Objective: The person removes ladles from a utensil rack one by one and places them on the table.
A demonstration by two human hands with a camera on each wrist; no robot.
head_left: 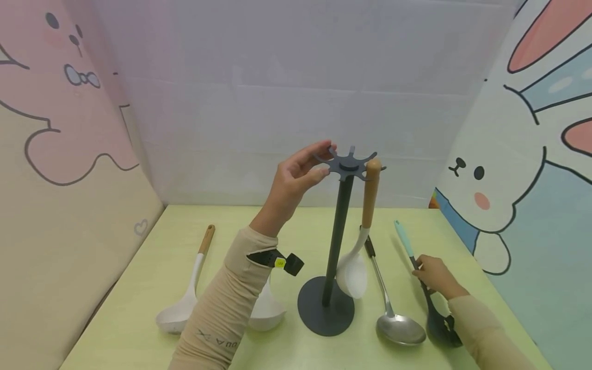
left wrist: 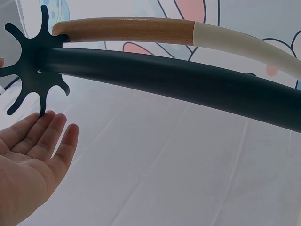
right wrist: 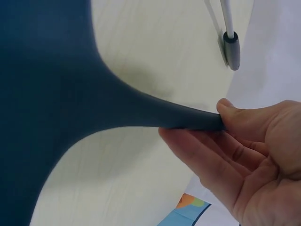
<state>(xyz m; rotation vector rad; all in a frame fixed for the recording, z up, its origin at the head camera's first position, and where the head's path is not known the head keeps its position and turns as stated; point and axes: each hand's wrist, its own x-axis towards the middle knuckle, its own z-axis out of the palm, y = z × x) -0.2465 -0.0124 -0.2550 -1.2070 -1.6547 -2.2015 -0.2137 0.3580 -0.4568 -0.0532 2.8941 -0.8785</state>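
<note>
A dark utensil stand (head_left: 339, 231) rises from a round base, with several hooks round its top. My left hand (head_left: 298, 172) holds this hooked top, thumb on one hook and fingertips (left wrist: 47, 117) at another. A white ladle with a wooden handle (head_left: 370, 198) hangs on the stand's right side, bowl down. On the right, my right hand (head_left: 435, 275) pinches the dark neck of a pasta server (head_left: 437, 324) between thumb and fingers. Its handle end is mint, and its notched head lies toward me. In the right wrist view the dark server (right wrist: 155, 108) fills the left side.
A steel ladle (head_left: 401, 329) with a black handle end lies between stand and server. Left of the stand lies a white utensil (head_left: 265, 311), partly behind my left sleeve. Farther left is another white ladle (head_left: 178, 311) with a wooden handle. Printed cloth walls surround the pale table (head_left: 148, 257).
</note>
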